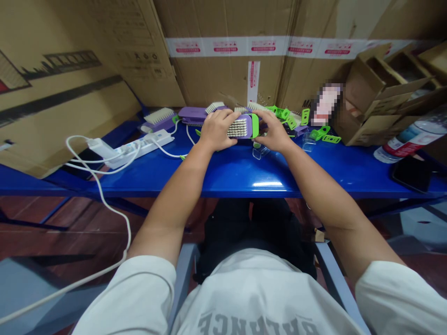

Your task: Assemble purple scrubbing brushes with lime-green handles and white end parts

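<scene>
A purple scrubbing brush [239,126] with pale bristles and a bright green end piece is held above the blue table, its bristles facing me. My left hand [219,129] is wrapped round the brush's left part and hides that end. Fingers of my right hand [273,132] grip the green end piece [255,125] from the right. Right behind my hands lie more purple brushes [192,114] with pale bristles. Several green clip-like parts [288,120] are heaped right of my right hand. A clear plastic piece [260,151] rests just below that hand.
On the left, a white power strip [139,148] has cables looping over the table edge. Open cardboard boxes [370,93], a plastic bottle [401,142] and a black phone [412,173] stand or lie at right. Large cartons [223,79] wall off the table's back [251,179].
</scene>
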Demonstrator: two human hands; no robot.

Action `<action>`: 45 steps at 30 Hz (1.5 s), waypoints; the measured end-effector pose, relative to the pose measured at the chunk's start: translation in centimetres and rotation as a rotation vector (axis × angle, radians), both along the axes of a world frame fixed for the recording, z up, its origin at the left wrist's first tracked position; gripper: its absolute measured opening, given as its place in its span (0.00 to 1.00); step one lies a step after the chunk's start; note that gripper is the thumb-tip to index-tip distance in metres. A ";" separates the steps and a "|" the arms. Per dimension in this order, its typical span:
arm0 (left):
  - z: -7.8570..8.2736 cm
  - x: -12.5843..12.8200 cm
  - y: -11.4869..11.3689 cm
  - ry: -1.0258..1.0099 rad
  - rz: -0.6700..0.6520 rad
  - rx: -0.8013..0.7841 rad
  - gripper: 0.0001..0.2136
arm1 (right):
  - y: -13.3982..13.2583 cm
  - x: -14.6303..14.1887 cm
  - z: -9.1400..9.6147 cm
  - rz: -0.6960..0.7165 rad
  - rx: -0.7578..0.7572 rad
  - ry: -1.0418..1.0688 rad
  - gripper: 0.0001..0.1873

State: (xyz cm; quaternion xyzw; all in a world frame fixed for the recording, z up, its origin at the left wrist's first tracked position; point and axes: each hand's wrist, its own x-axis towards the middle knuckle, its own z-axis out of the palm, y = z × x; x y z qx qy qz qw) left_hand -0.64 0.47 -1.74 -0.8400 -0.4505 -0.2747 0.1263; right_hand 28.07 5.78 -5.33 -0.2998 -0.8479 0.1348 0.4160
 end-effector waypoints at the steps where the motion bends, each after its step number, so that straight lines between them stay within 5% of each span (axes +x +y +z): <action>1: 0.0 0.0 0.0 0.000 -0.001 0.000 0.44 | 0.0 0.0 0.0 0.002 -0.003 -0.004 0.57; 45: 0.5 0.3 -0.6 -0.009 -0.003 -0.025 0.44 | -0.6 -0.1 0.3 -0.010 -0.018 -0.008 0.57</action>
